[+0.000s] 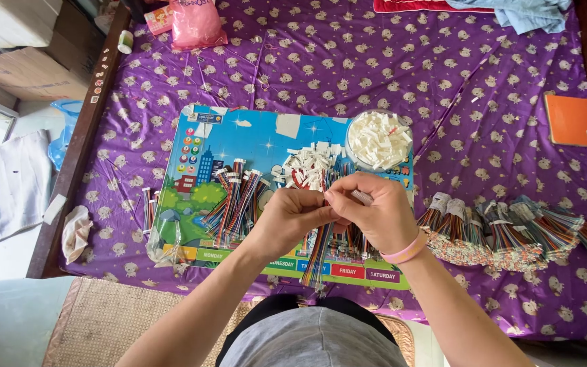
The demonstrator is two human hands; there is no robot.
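- Left hand [292, 216]: closed in a pinch on a bundle of multicoloured wires [318, 253], which hangs from the fingers down over the near edge of the board.
- Right hand [374, 212]: fingers curled narrowly, thumb and forefinger meeting the left hand's fingertips at the top of the bundle; a small white connector [361, 197] shows at the fingertips. A pink band circles the wrist.
- Colourful picture board [253, 139]: lies on the bed under both hands; finished wire sets [236, 204] lie fanned on it just left of the left hand, and a loose heap of white connectors [307, 166] lies just beyond the hands.
- Clear round bowl [379, 139]: stands at the board's far right corner, filled with white connectors.
- Purple patterned bedsheet [388, 68]: covers the bed; a row of banded wire bundles [511, 231] lies right of the right hand.
- Orange notebook [574, 121]: far right, well apart.
- Pink plastic bag [196, 24]: at the far edge of the bed.
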